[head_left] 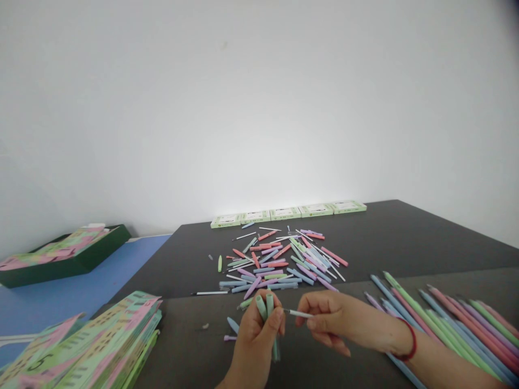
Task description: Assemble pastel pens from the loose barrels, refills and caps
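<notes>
My left hand (254, 337) is closed around pale green pen barrels (261, 308); two hollow ends stick up above the fingers, and a clear part shows below the palm. Between the thumb and fingers of my right hand (334, 316) is a thin white pen refill (300, 313), held nearly level. Its dark tip points left and lies close to the barrels; I cannot tell whether it touches them. Beyond both hands spreads a loose pile of pen parts (270, 265) in pink, purple, blue and green, mixed with white refills. A blue pen part (232, 325) lies beside my left hand.
Long pastel pens (441, 319) lie in a row at the right, partly under my right forearm. Flat green-and-white boxes (284, 214) line the table's back edge by the wall. Printed cards (89, 346) are stacked front left; a dark green tray (77, 265) stands on the blue surface.
</notes>
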Available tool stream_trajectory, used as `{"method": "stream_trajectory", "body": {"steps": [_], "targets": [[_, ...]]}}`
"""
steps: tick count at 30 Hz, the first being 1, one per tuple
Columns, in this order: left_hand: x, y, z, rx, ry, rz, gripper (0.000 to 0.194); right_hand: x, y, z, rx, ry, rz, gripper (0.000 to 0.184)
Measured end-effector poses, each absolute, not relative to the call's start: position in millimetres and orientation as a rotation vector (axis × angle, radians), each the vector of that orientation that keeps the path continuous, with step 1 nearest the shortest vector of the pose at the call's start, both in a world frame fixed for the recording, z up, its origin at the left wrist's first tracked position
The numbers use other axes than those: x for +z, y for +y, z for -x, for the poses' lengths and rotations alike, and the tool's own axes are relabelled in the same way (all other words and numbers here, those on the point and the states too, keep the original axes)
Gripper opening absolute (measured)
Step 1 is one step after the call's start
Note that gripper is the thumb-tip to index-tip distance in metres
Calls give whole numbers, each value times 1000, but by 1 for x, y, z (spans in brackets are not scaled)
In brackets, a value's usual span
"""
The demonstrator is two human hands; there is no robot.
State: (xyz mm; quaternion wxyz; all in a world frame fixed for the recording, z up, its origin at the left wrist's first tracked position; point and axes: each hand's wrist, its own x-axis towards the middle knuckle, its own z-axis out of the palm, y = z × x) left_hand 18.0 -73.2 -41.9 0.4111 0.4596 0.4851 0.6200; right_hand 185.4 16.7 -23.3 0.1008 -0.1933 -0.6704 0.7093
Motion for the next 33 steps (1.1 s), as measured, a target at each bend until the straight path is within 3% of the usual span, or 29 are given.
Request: {"method": "stream_trajectory", "body": {"steps": [8,12,18,21,28,33], "targets": [[-47,-72,-16,1511,1280,-1198,24,-26,-1,-176,900,-2515,683,14],[-50,-72,-16,1510,1289,-1214,24,-36,-13,-168,884,-2487,789,11],[-51,-72,-16,1477,1318,-1280,23,-34,-8,-171,841,-2354,723,24],[-50,-72,-17,1439,1351,-1357,21,-21,0,-177,724,-2378,645,19],[-47,-74,-17,1238,1437,-1610,18,0,5,-189,-24,-2645,568,18],[-48,-72,-16,1125,1525,-1710,15,6,-2,-191,-235,-2678,581,29]]}}
